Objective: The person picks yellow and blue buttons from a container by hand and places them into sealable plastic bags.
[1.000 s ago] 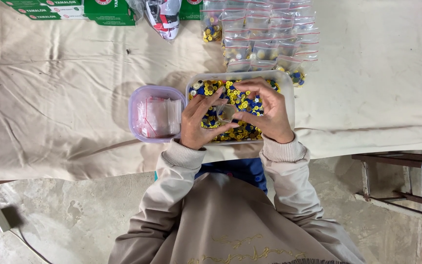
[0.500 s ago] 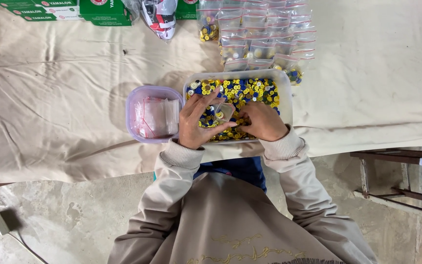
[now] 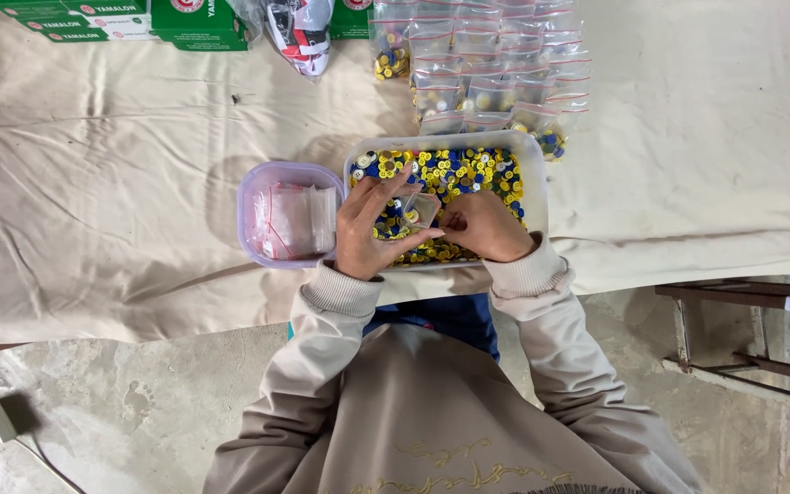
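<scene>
Small clear bag (image 3: 421,209), held open-mouthed over the white tray (image 3: 536,174), just above the heap of yellow, blue and white buttons (image 3: 468,174) that fills the tray. Left hand (image 3: 372,229) has the bag: grip narrow, thumb and fingers pinching its edge, palm resting over the buttons at the tray's left half. Right hand (image 3: 486,224) lies just beside it, fingers curled low into the buttons and touching the bag's right side; whether that grip holds any buttons cannot be told, fingertips hidden. Both sleeves beige with ribbed cuffs, wrists crossing the tray's near rim. Just left of the tray, touching or nearly so, a round lilac tub (image 3: 253,187) with a loose stack of empty clear bags (image 3: 293,220) with red seal strips inside. Beyond the tray's far rim, a spread of filled small bags (image 3: 486,69) in overlapping rows, a few showing yellow and blue contents. Worktop draped in a creased cream cloth (image 3: 93,183). At the far edge, green flat boxes (image 3: 93,18) and a crumpled plastic wrapper (image 3: 299,32). Bare concrete floor (image 3: 121,402) below.
</scene>
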